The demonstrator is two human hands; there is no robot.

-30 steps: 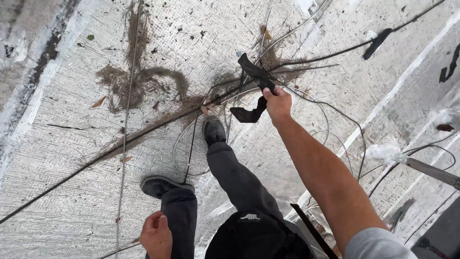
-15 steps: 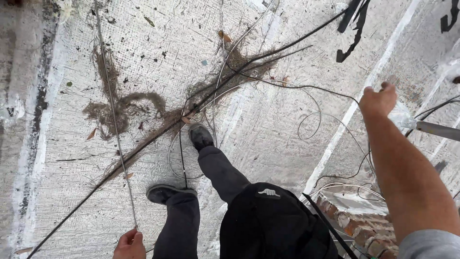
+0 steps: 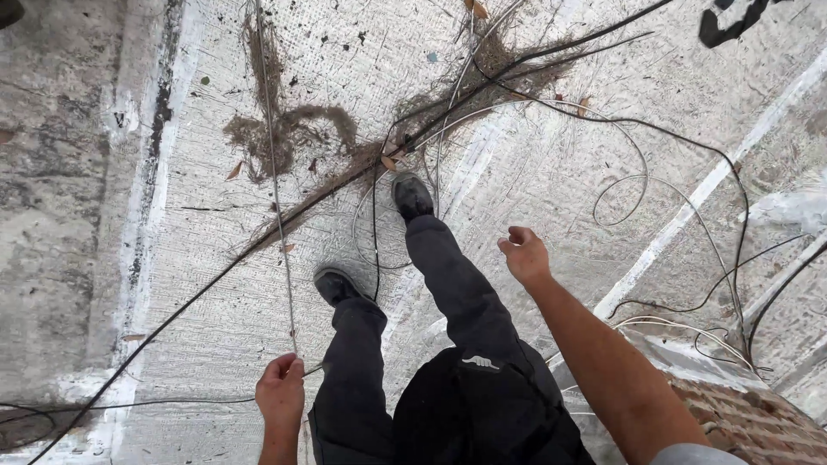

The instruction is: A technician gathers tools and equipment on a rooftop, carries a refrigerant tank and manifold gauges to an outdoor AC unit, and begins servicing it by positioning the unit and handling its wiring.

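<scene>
1. Grey, silver-coated roof [image 3: 551,181] fills the view from the head camera, streaked with white seam lines and strewn with dirt, dry leaves and loose wires.
2. Left hand [image 3: 280,392] is low in the frame, beside the left leg, its fingers closed in a pinch on a thin pale wire [image 3: 274,185].
3. That wire runs from the pinch straight up the roof, past the left shoe [image 3: 338,284], through a patch of debris [image 3: 284,133], and on to the top edge; it looks fairly taut and straight.
4. Right hand [image 3: 524,256] hangs in the air beside the right knee, fingers loosely curled and holding nothing that I can see.
5. Right shoe [image 3: 412,195] stands at the spot where a long dark cable [image 3: 215,275] crosses the roof on a slant and meets a knot of thinner wires [image 3: 448,112].
6. More pale wire lies in loose loops [image 3: 637,185] to the right, well apart from either hand, and further strands trail near a brick edge [image 3: 732,409] at the lower right.
7. Judging from this, one wire is in hand and drawn out straight, while the tangle at the shoe and the loops to the right lie unsorted, so most of the sorting looks undone.
</scene>
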